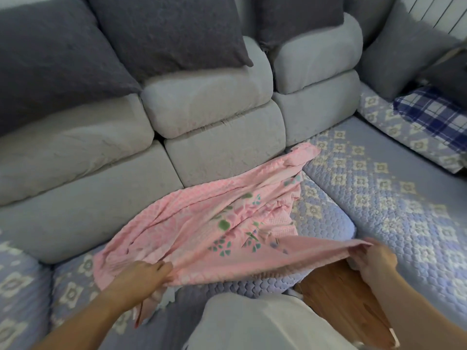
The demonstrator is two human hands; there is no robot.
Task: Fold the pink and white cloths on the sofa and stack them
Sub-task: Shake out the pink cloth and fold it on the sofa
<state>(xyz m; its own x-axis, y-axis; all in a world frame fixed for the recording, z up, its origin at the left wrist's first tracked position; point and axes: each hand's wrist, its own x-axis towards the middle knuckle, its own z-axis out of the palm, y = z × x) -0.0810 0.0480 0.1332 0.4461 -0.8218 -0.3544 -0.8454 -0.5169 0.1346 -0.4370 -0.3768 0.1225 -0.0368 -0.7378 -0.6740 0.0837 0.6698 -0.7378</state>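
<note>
Pink cloth (pixel 202 223) lies rumpled across the sofa (pixel 214 117) seat. Left hand (pixel 146 274) bunches its near edge in curled fingers, while the right hand (pixel 374 258) pinches the other corner, stretching that edge taut between them.

A grey corner sofa (pixel 217 157) with a quilted blue seat cover (pixel 379 198) carries a crumpled pink cloth (pixel 202 231) mid-seat and a blue plaid cloth (pixel 434 114) far right.

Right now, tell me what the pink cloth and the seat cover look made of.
Pink cloth: thin, soft woven fabric, probably cotton, matte; it drapes in fine creases and carries a printed floral pattern.
Seat cover: padded quilted textile, matte; stitched pebble-like puffs and woven cream motifs show.
</note>
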